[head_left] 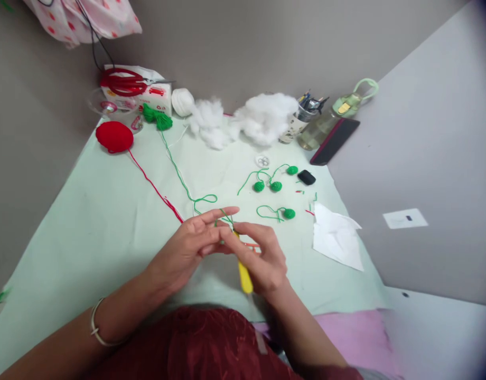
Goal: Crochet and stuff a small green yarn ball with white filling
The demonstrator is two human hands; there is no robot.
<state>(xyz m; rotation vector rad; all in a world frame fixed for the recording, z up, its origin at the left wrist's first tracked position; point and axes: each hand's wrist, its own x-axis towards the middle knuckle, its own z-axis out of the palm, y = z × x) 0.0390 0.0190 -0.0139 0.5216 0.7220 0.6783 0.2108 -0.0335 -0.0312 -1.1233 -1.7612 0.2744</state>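
Green yarn (226,215) runs over the raised index finger of my left hand (195,235), whose other fingers are pinched together on the yarn. My right hand (262,256) is closed around a crochet hook (245,277) with a yellow handle, its metal tip at the yarn by my left fingertips. Any stitches there are mostly hidden by the fingers. A small orange item (251,245) shows partly behind my right hand; its kind is unclear. A green strand (175,163) leads back from my hands to a green skein (158,117).
Red yarn (114,136), scissors (124,82) on a tissue pack, and white stuffing (262,119) stand at the back. Several small green crocheted balls (276,186) lie right of centre, near a black object (307,177). White paper (336,237), a phone (335,141) and a bottle (316,132) are at right.
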